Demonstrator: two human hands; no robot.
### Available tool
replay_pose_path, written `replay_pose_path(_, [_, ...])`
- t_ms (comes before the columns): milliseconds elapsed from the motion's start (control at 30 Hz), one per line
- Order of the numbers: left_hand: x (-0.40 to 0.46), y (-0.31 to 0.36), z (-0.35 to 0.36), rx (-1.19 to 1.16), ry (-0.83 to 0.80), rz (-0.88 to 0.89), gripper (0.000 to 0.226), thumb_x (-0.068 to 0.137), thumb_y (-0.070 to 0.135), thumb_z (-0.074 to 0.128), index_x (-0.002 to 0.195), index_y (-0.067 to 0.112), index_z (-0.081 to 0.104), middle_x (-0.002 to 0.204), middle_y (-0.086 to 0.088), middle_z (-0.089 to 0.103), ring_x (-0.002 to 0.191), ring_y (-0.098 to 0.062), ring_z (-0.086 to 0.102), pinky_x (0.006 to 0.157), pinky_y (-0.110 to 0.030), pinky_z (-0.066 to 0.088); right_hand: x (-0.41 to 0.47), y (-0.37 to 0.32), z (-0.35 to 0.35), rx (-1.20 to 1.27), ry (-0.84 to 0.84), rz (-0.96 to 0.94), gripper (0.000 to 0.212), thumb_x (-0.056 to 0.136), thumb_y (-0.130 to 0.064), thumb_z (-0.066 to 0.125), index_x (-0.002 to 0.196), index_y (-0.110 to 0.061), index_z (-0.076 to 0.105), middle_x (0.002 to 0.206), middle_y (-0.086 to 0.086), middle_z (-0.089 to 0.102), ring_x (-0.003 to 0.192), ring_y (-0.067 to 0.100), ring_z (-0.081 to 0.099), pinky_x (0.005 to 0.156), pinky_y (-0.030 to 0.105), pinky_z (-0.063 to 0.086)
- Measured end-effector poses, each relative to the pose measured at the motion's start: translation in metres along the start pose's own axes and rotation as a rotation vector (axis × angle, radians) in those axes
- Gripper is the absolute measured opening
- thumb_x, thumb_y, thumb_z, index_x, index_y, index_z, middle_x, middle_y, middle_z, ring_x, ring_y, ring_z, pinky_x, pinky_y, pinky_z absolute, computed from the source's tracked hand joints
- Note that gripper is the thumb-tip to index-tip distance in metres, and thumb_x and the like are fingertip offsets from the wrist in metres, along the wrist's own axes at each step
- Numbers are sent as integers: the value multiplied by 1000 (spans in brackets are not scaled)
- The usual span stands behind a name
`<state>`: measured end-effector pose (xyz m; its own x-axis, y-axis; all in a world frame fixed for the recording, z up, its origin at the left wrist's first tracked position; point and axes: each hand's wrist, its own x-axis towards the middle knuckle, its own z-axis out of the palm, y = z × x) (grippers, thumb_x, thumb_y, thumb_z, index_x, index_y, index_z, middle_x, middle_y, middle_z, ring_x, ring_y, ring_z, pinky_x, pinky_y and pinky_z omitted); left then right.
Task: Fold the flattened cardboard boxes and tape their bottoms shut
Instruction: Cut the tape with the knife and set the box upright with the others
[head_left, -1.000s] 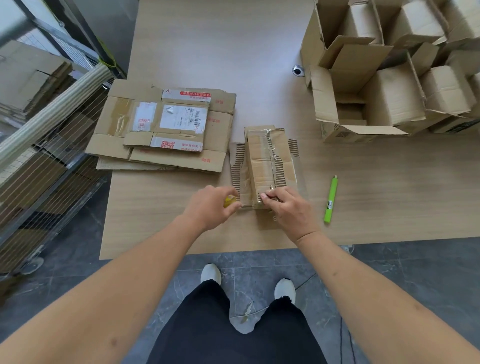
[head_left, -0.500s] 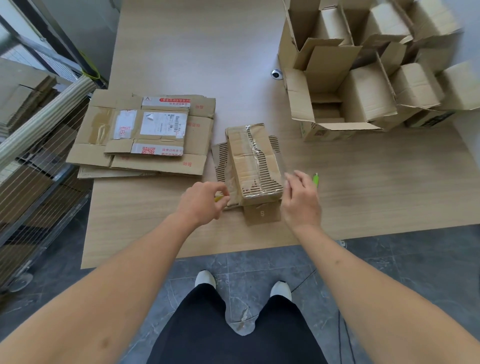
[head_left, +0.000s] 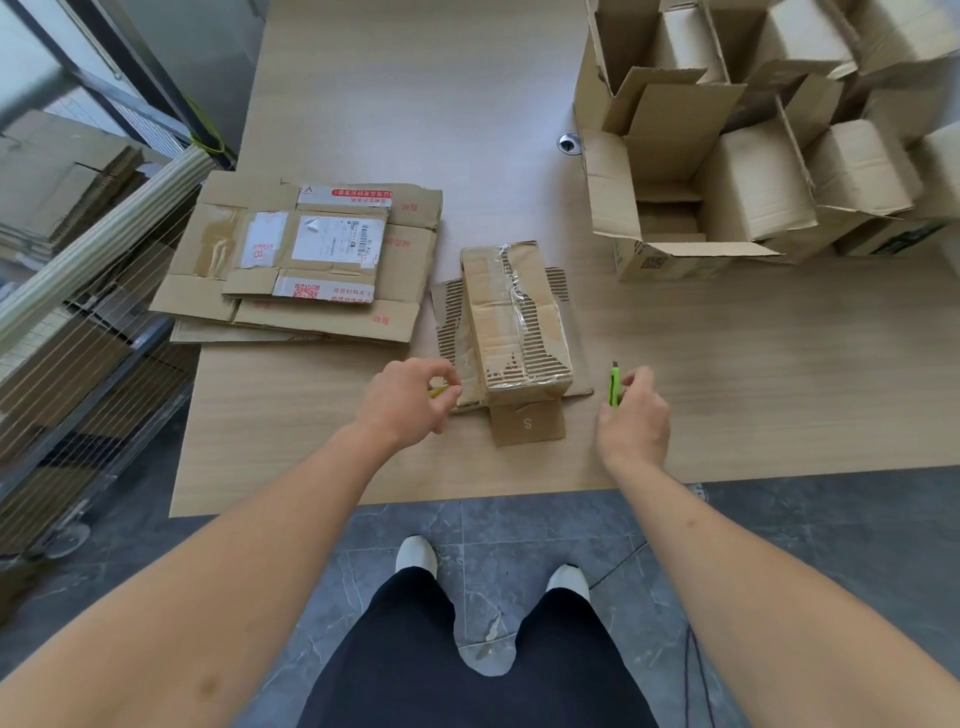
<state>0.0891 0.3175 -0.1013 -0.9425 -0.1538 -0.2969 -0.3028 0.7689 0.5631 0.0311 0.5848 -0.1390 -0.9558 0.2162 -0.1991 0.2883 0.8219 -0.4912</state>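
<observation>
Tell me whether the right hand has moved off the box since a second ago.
Yes. The right hand left the taped box and moved rightward to the green cutter.

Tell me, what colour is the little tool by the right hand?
Bright green. The slim cutter lies at the right hand fingertips, seen in the head view.
</observation>
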Motion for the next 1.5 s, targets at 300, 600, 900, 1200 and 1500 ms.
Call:
replay_pose_path(300, [-8, 7, -3, -71, 5, -47, 10, 98, 36, 66, 89, 33, 68, 55, 11, 69, 52, 1, 59, 68, -30, 55, -41, -47, -1, 235, -33, -530, 12, 107, -23, 48, 111, -13, 54, 80, -4, 54, 63, 14, 50, 54, 30, 35])
replay_pose_path(600, [-12, 2, -4, -132, -1, -114, 12, 91, 34, 73, 82, 27, 72, 52, 8, 69, 57, -1, 67, 61, -24, 47, -85, -54, 27, 98, -343, -568, 18, 95, -33, 54, 87, -26, 39, 60, -5, 51, 56, 28, 51, 52, 43, 48])
replay_pose_path(900, [-13, -1, -4, -118, -1, -101, 13, 92, 34, 71, 81, 28, 69, 51, 11, 68, 60, 3, 67, 74, -28, 57, -95, -59, 31, -29, -324, -512, 19, 95, -33, 54, 86, -23, 40, 60, -3, 51, 55, 25, 50, 50, 32, 34])
replay_pose_path(1200, [-12, -5, -16, -167, 28, -137, 11, 88, 33, 69, 79, 28, 69, 52, 8, 69, 59, -7, 67, 72, -40, 62, -93, -32, 23, -185, -370, -544, 17, 98, -33, 53, 89, -22, 43, 69, -5, 54, 63, 22, 54, 48, 35, 42])
replay_pose_path(1500, [-12, 5, -7, -126, 25, -151, 11, 91, 34, 70, 82, 28, 70, 54, 9, 70, 67, -5, 70, 76, -41, 61, -55, 2, 1, 20, -33, -234, 11, 101, -26, 53, 103, -19, 61, 96, -4, 52, 79, 21, 53, 57, 31, 33])
